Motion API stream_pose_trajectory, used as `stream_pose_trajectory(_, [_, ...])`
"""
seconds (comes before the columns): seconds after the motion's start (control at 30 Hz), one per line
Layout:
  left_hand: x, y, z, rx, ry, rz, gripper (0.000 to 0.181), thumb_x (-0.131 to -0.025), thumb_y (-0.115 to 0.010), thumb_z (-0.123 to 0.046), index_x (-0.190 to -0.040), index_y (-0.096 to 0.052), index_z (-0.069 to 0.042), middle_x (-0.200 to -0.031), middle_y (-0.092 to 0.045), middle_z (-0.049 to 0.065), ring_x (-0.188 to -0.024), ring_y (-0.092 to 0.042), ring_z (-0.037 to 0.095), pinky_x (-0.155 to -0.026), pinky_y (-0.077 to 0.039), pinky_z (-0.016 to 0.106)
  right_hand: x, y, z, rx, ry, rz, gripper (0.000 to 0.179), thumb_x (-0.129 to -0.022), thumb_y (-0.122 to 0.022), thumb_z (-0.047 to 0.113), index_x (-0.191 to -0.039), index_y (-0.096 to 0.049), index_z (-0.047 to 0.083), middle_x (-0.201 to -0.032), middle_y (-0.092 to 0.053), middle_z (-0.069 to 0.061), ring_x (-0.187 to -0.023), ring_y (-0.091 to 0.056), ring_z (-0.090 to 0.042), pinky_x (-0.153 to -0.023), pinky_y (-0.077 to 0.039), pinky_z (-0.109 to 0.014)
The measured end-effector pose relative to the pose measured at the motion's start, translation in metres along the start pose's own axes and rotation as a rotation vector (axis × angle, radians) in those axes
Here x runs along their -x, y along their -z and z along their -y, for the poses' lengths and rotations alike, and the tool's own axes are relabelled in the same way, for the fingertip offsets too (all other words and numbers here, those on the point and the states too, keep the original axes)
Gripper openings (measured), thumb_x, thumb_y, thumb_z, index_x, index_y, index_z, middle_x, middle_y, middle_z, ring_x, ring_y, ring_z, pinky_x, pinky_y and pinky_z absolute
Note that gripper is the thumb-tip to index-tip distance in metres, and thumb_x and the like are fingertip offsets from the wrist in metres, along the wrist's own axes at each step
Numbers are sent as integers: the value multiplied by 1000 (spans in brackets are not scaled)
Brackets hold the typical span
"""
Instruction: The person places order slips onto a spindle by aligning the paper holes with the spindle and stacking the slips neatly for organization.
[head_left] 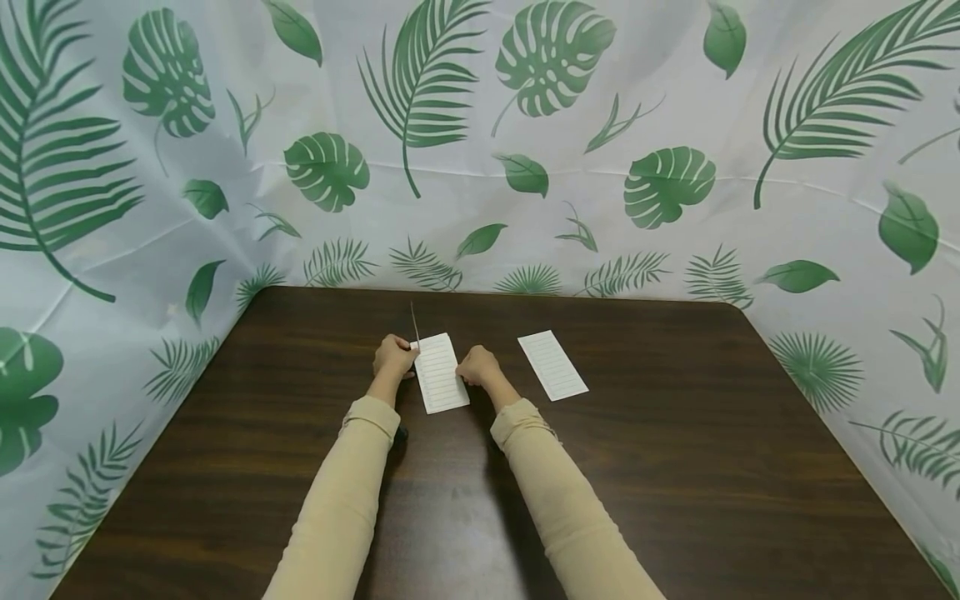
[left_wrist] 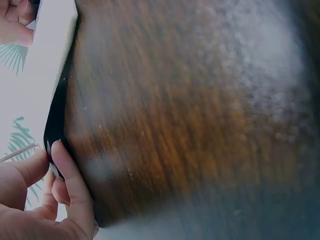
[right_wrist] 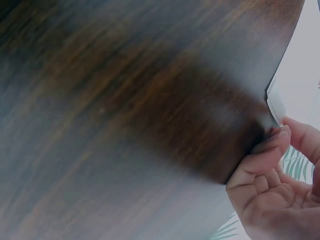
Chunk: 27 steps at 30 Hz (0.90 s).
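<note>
Between my two hands is a white lined sheet point(head_left: 441, 375), lying slightly tilted over the dark table. My left hand point(head_left: 394, 357) pinches its upper left edge between thumb and fingers. A thin stick-like thing point(head_left: 415, 323) rises from beside the left thumb; in the left wrist view this thin thing point(left_wrist: 19, 152) reaches the thumb tip. My right hand point(head_left: 478, 367) pinches the right edge with curled fingers. Up close in the right wrist view, the sheet's corner point(right_wrist: 275, 102) shows layered edges at the fingertips of the right hand point(right_wrist: 280, 185).
A second white lined sheet point(head_left: 553, 365) lies flat to the right of my right hand. The brown wood-grain table point(head_left: 712, 467) spreads around both sheets. Behind it hangs a white curtain point(head_left: 465, 200) with green leaf prints, which also runs along both sides.
</note>
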<state>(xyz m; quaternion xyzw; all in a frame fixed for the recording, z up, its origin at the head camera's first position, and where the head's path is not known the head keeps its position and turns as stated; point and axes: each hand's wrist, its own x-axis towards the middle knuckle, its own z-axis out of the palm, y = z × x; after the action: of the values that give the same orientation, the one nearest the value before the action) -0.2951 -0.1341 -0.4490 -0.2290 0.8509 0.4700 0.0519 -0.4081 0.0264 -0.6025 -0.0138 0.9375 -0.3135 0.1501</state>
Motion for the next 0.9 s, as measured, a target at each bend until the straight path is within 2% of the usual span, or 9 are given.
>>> stream_pose_trajectory(0.13, [2, 2, 1, 7, -7, 32, 28, -93, -59, -17, -116, -48, -5, -117, -51, 20, -93, -58, 33, -54, -56, 20, 26, 15, 12, -91, 13, 32, 22, -84, -61, 17, -66, -68, 6, -54, -59, -3, -50, -56, -16, -48, -48, -29])
stream_pose_trajectory(0.27, [-6, 0, 2, 5, 5, 39, 30, -93, -59, -16, -119, -49, -5, -124, -49, 21, -99, -57, 35, -63, -59, 26, 23, 14, 5, -233, 74, 45, 19, -84, -58, 12, -70, -67, 5, -54, -61, -5, -47, -58, -15, -47, -52, -26])
stream_pose_trajectory(0.37, [-40, -15, 22, 8, -18, 23, 31, -90, -64, -22, -115, -52, -8, -120, -52, 20, -86, -62, 31, -62, -59, 27, 5, 5, -9, -297, 100, 34, 16, -84, -56, 10, -72, -65, 3, -54, -62, -8, -47, -60, -19, -44, -53, -28])
stream_pose_trajectory(0.5, [-104, -46, 61, 11, -68, -21, 32, -86, -68, -27, -109, -54, -10, -110, -53, 21, -64, -62, 25, -50, -57, 25, -5, 0, -20, -364, 104, 39, 14, -86, -61, 15, -80, -65, 3, -60, -65, -10, -52, -64, -21, -48, -55, -30])
stream_pose_trajectory(0.53, [-109, -48, 63, 0, -51, 6, 34, -88, -66, -26, -114, -53, -10, -117, -52, 20, -72, -64, 26, -56, -59, 27, -5, 0, -22, -386, 118, 46, 14, -86, -62, 15, -80, -64, 3, -60, -65, -11, -52, -64, -21, -48, -55, -29])
stream_pose_trajectory(0.6, [-122, -56, 74, 5, -81, -38, 31, -87, -67, -25, -109, -54, -9, -110, -52, 22, -67, -60, 27, -48, -56, 24, -2, 2, -25, -443, 141, 70, 15, -86, -63, 17, -80, -65, 3, -59, -65, -11, -52, -65, -21, -48, -56, -29])
stream_pose_trajectory(0.67, [-111, -49, 68, -3, -60, 3, 36, -87, -67, -28, -115, -54, -10, -118, -52, 22, -75, -62, 29, -54, -58, 26, 1, 5, -24, -474, 137, 98, 16, -87, -62, 17, -84, -64, 2, -61, -66, -12, -53, -66, -22, -50, -57, -31])
stream_pose_trajectory(0.73, [-98, -43, 61, 11, -68, -18, 35, -85, -69, -28, -112, -55, -10, -114, -52, 23, -73, -62, 30, -52, -57, 24, 4, 10, -24, -509, 126, 133, 14, -87, -62, 15, -85, -62, 1, -62, -65, -14, -54, -66, -24, -50, -57, -32])
stream_pose_trajectory(0.9, [-37, -13, 20, 6, -14, 1, 31, -89, -65, -19, -114, -54, -5, -119, -52, 23, -79, -63, 30, -56, -58, 24, 17, 29, -21, -540, 91, 205, 20, -89, -61, 21, -96, -60, 2, -71, -67, -16, -59, -66, -24, -56, -59, -35])
